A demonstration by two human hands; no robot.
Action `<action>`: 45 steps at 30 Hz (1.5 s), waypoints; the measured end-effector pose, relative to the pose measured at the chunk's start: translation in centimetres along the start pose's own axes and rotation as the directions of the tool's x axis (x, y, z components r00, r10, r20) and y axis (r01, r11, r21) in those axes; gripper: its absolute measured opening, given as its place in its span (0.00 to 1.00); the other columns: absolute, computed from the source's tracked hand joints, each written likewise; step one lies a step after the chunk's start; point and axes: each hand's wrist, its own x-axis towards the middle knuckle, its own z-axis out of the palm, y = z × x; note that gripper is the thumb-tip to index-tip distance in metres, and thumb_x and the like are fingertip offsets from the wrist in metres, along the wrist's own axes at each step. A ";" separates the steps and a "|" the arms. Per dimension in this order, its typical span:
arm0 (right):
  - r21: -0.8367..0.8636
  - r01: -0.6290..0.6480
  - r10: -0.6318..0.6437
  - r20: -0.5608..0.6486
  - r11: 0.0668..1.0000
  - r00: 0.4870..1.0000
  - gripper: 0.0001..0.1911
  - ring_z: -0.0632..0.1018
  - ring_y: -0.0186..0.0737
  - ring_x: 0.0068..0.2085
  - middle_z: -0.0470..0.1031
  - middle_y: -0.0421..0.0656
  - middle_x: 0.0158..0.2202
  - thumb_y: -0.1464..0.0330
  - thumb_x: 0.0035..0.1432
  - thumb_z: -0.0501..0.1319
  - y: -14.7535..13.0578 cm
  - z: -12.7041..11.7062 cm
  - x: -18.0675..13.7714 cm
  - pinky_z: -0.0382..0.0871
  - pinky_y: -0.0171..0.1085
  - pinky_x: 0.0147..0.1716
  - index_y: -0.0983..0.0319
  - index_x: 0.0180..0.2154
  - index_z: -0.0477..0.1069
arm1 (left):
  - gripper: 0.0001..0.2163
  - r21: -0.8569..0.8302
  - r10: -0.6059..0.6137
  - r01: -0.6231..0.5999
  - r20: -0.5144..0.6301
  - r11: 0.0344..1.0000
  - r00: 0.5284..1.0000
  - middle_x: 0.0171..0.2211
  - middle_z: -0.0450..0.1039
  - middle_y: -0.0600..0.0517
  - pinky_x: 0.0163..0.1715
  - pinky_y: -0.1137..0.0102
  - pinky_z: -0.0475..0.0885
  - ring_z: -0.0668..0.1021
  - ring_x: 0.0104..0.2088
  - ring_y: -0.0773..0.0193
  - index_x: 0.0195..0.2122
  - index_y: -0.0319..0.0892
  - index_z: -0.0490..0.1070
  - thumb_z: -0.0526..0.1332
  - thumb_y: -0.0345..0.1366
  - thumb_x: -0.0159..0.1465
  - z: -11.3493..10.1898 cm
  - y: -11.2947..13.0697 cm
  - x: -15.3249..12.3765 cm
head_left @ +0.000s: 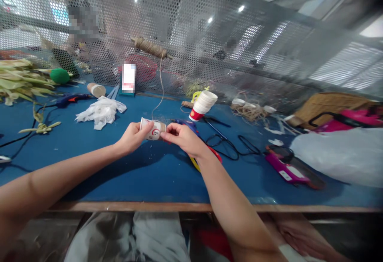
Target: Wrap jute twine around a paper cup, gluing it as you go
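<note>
Over the blue table point(134, 186), the left hand point(131, 137) curls round a sideways paper cup point(153, 130) while the right hand point(181, 136) pinches its end, by the twine point(163, 127) — a loosened pinch might let the wraps slip, a hard squeeze dent the cup. Right fingers hide its base; the wrist partly covers red-and-yellow handles point(195, 163).

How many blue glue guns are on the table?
2. One blue glue gun lies at the left, beside the crumpled white plastic. A second glue gun is partly hidden behind the right hand. Others may be hidden.
</note>
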 end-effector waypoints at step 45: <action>-0.612 -0.407 0.093 -0.477 0.678 0.874 0.15 0.73 0.41 0.42 0.72 0.51 0.42 0.67 0.51 0.56 2.6 -4.7 2.7 0.64 0.36 0.41 0.67 0.41 0.69 | 0.19 0.185 -0.126 0.098 0.142 0.978 0.982 0.16 0.65 0.52 0.19 0.74 0.59 0.65 0.17 0.71 0.20 0.34 0.70 0.55 0.48 0.52 -0.3 -2.1 0.6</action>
